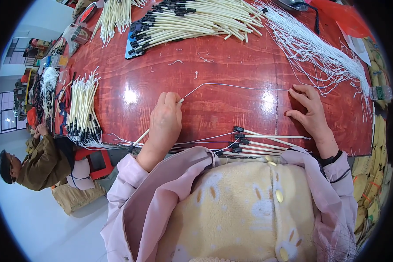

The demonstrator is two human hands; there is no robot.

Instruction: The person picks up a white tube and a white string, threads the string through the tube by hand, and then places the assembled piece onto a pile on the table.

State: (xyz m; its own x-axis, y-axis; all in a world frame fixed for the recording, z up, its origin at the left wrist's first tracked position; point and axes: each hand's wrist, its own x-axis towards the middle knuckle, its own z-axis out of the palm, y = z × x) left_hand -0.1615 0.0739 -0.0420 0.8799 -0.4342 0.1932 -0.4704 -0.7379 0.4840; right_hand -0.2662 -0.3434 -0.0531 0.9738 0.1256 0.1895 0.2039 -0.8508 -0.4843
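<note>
My left hand [165,123] is closed around a slim cream stick [140,138], whose white tip pokes out past the fingers. From that tip a white cord [244,87] rises, bends and runs across the red table to my right hand [311,110]. There the thumb and fingers are spread apart, and the cord reaches the upper fingertips. Close to my body lie several cream sticks with black end pieces [257,144], white cords trailing from them to the left. The lower end of the held stick is partly behind my left wrist.
A large pile of black-ended sticks [201,19] lies at the far side, with loose white cords [323,54] at the far right. Another stick bundle [84,100] sits on the left. A plastic bottle [381,93] lies by the right edge. A person [41,161] sits at left.
</note>
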